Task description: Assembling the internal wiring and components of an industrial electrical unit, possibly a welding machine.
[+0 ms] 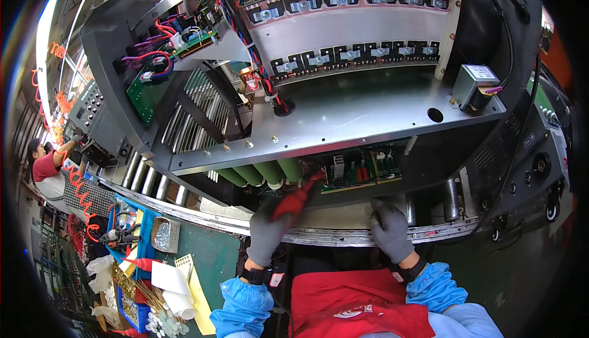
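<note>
A: Lower middle of the frame, the left hand [267, 233] is closed around a red tool [291, 204], its front end just beside the circuit board [359, 175]!

B: What kind of tool?

A: Too blurred to call. It slants up and right into the low opening of the big metal case [445, 144].

B: And the right hand [389, 230]?

A: Over by the metal rail [432, 233], right of centre, fingers curled. Whether it grips anything, I can't tell.

B: So where's the danger?

A: That front end, I'd say! The metal shelf [362, 111] overhangs the opening, so space is tight. One sideways slip could knock a part on the board, or scrape the green cylinders [270, 172] to the left.

B: And the rollers [451, 200]?

A: A worry too: lean hard on the case and it might shift, throwing the aim off. Thick gloves could dull the feel.

B: Watch the left sleeve [242, 304] as well, near the yellow paper [202, 310] on the counter [211, 246]; a wide elbow could sweep it off.
</note>
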Motion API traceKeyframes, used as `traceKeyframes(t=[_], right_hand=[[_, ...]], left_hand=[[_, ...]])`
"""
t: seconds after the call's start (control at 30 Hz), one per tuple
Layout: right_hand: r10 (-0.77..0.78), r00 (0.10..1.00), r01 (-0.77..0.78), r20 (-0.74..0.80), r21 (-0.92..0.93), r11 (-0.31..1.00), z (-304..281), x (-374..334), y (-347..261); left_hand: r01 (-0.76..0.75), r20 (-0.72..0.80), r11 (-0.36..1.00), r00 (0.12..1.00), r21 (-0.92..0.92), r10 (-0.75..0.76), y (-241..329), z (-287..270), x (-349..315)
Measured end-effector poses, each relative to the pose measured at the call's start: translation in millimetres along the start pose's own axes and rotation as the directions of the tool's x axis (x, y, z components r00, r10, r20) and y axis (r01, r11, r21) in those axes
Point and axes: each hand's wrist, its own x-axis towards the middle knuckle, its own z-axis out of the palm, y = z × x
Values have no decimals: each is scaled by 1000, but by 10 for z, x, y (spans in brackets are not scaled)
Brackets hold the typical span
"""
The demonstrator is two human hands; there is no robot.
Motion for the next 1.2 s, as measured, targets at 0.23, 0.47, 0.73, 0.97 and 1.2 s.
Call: traceKeyframes(t=[0.23,0.47,0.73,0.97,1.2], right_hand=[[9,1000,-9,8,-16,1000,-22,-10,-12],[-31,999,31,-19,-1,1000,-2,-14,-1],[-40,999,40,-4,-39,998,-2,-5,-4],[-11,1000,11,13,-40,999,-9,-2,-8],[-2,1000,2,-1,-25,1000,18,4,5]], left_hand=[[-18,-11,998,1000,-61,17,-97,48,-38],[-85,0,995,996,54,85,-49,-7,-17],[57,123,991,992,-120,-42,-127,-150,93],[0,148,996,989,-92,14,-38,-207,156],[30,122,999,992,24,-33,8,-231,84]])
